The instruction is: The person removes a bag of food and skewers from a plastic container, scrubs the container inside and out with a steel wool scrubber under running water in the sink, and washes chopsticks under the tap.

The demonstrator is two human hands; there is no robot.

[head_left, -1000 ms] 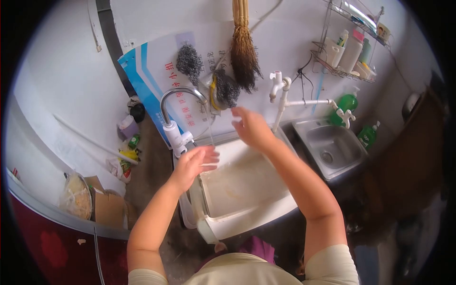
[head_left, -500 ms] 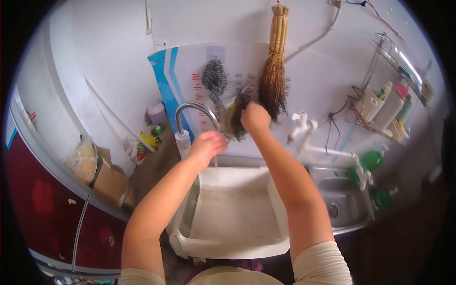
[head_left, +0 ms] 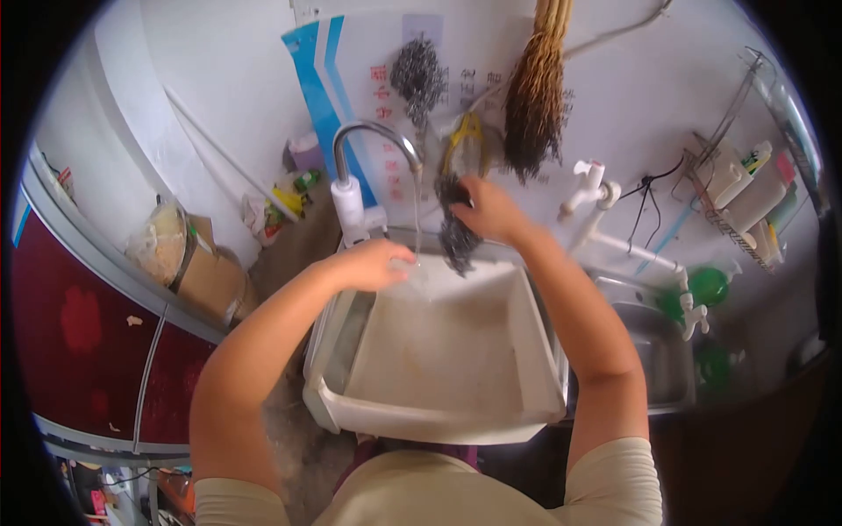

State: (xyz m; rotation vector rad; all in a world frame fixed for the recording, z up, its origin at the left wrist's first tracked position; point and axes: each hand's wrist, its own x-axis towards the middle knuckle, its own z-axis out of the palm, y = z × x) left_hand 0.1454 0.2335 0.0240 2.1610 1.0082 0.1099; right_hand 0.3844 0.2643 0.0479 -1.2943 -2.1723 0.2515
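Observation:
My right hand (head_left: 488, 209) grips a dark, stringy steel wool scourer (head_left: 457, 244), which dangles over the back edge of the white basin (head_left: 443, 428). Close to the running water (head_left: 418, 215) is my left hand (head_left: 377, 265), empty, its fingers stretched out beneath the curved metal faucet (head_left: 377, 128). Behind my right hand, a yellow-edged item (head_left: 467, 145) hangs on the wall. Another tangled steel wool bundle (head_left: 417, 77) hangs higher up, left of it.
A straw brush (head_left: 537, 110) hangs on the wall. At right are a white tap (head_left: 586, 187), a metal sink (head_left: 645, 342), a wire rack (head_left: 732, 223) with bottles and a green bottle (head_left: 707, 286). A cardboard box (head_left: 210, 282) stands at left, beside a dark red cabinet (head_left: 83, 329).
My right hand has brought the scourer down from the wall toward the basin, uncovering the yellow-edged item. Relative to the faucet, my left hand is lower. The view has tilted down.

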